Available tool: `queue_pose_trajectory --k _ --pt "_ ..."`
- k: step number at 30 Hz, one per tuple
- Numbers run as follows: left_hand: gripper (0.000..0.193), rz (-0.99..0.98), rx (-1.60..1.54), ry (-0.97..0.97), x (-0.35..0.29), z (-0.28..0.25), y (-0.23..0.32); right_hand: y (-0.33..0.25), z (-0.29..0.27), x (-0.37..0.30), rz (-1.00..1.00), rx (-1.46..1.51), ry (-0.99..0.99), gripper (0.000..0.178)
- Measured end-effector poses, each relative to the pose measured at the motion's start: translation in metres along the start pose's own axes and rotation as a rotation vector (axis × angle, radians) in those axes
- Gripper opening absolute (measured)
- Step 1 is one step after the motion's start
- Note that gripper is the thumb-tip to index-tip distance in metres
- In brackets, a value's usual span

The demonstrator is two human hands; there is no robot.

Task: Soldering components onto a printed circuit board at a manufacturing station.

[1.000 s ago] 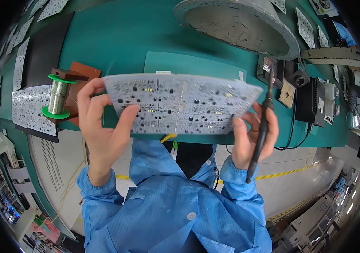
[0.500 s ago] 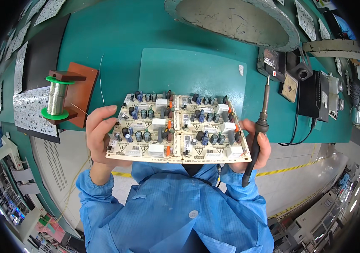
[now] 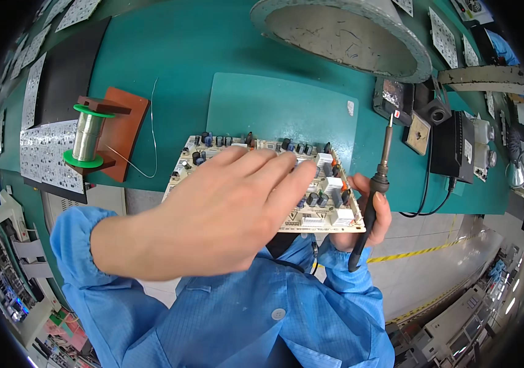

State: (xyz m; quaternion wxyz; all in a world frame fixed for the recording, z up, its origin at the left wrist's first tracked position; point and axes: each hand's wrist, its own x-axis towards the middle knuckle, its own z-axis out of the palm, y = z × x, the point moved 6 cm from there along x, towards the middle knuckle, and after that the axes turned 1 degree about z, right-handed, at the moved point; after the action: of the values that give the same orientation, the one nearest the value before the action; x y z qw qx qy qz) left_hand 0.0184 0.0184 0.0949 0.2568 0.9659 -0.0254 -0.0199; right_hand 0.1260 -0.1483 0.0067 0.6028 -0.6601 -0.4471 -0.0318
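Note:
A cream circuit board (image 3: pixel 329 232) with rows of capacitors, white blocks and orange parts is held up in front of my chest, component side up. Across its left half lies my left hand (image 3: pixel 225 208), back upward and fingers stretched out, hiding many of the components. My right hand (image 3: pixel 382 222) grips the board's right edge and also a soldering iron (image 3: pixel 380 184) with a dark handle, its tip pointing away from me. Left of the board, a spool of solder wire (image 3: pixel 88 138) with green flanges sits on a brown stand (image 3: pixel 124 110); a loose end of wire curls beside it.
A large grey fume hood (image 3: pixel 335 43) hangs over the far side. A green mat (image 3: pixel 274 104) covers part of the bench. At right are a soldering sponge tray (image 3: pixel 418 134), an iron holder (image 3: pixel 436 113) and a black power unit (image 3: pixel 453 144). More boards (image 3: pixel 53 153) lie at left.
My left hand has let go of the board's left edge and moved right, over its top. The loose solder wire has shifted to a curl. My right hand keeps its grip.

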Motion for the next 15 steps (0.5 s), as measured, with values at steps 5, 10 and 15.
queue_pose_trajectory --k 5,10,15 --pt "0.056 -0.036 0.112 -0.15 0.006 0.01 0.004 0.0 0.001 0.004 -0.005 0.007 0.006 0.052" --pt "0.048 -0.028 0.249 -0.148 0.014 -0.002 0.007 -0.001 0.0 0.01 0.013 0.064 0.067 0.056" --pt "0.039 -0.196 -0.44 -0.285 0.013 -0.026 -0.026 -0.018 -0.011 0.026 -0.149 0.013 0.222 0.046"
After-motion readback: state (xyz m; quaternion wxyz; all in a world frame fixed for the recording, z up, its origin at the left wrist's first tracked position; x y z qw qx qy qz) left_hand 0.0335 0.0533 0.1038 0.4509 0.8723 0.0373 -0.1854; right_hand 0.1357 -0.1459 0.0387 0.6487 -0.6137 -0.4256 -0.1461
